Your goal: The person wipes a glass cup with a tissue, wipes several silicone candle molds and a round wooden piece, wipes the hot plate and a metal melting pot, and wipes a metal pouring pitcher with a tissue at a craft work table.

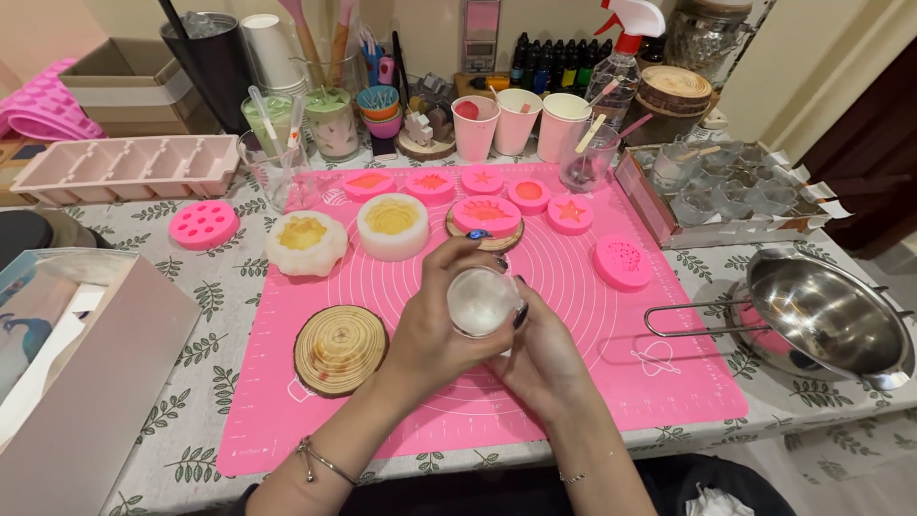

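Cupping a small round glass cup (482, 301) between both hands above the pink mat (611, 363), we wrap the left hand (439, 330) around its side, right hand (544, 358) beneath; it looks light, smooth, breakable, best gripped around the wall.

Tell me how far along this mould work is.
Done: several pink moulds at the back of the mat look filled with orange, and two white moulds with yellow. In hand: the left hand and right hand hold a small clear cup of whitish stuff. Left: the mould on the right shows no colour.
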